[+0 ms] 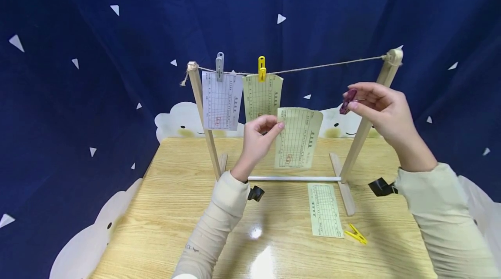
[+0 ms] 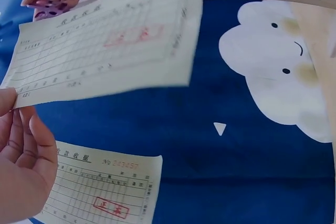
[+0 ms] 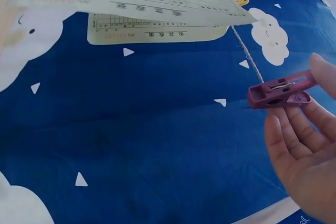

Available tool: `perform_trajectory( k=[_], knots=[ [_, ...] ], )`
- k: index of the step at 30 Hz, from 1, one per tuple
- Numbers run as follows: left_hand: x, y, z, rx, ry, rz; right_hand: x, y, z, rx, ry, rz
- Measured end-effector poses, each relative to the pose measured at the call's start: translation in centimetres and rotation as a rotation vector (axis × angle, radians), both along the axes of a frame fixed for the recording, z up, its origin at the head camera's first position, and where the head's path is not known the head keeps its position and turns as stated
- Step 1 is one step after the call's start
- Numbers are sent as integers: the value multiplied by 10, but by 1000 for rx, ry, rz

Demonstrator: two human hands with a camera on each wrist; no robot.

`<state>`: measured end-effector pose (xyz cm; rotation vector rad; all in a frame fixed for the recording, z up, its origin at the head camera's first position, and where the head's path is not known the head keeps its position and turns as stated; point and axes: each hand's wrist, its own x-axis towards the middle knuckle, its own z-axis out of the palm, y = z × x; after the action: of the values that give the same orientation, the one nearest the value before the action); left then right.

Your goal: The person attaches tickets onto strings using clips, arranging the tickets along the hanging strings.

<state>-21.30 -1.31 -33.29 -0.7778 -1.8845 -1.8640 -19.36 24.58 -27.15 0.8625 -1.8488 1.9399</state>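
Note:
My left hand (image 1: 261, 139) pinches the left edge of a pale green receipt slip (image 1: 298, 137), held up below the string (image 1: 328, 65). In the left wrist view the same slip (image 2: 105, 51) spreads out from the thumb and fingers. To the right, my right hand (image 1: 385, 111) holds a purple clothespin (image 1: 347, 101) between thumb and fingers; the right wrist view shows the clothespin (image 3: 278, 92) side-on with its metal spring. On the string hang a whitish slip (image 1: 221, 102) under a grey clothespin (image 1: 220, 66) and a yellow-green slip (image 1: 262, 96) under a yellow clothespin (image 1: 262, 69).
The string runs between two wooden posts, left (image 1: 205, 122) and right (image 1: 369, 118), joined low by a white rod (image 1: 293, 179). Another slip (image 1: 325, 210) and a yellow clothespin (image 1: 356, 234) lie on the wooden table (image 1: 156, 218). A dark blue curtain (image 1: 98, 105) hangs behind.

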Motion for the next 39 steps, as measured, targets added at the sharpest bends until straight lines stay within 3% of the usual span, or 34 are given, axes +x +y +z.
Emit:
perform_trajectory(
  k=[6,16,20,31,39],
  knots=[
    [-9,2,2,19,-9,15,-1,-4,6,-9,10,-26],
    [-21,13,17,20,-19,46,-6,-9,23,-36,18,-64],
    [-17,17,30,11,-19,59,-9,-11,28,-48,31,-78],
    [-31,21,26,-4,-13,111,-17,-19,45,-108,38,-57],
    [-35,23,27,2,7,141,-23,-31,57,-36,-2,-35]
  ],
)
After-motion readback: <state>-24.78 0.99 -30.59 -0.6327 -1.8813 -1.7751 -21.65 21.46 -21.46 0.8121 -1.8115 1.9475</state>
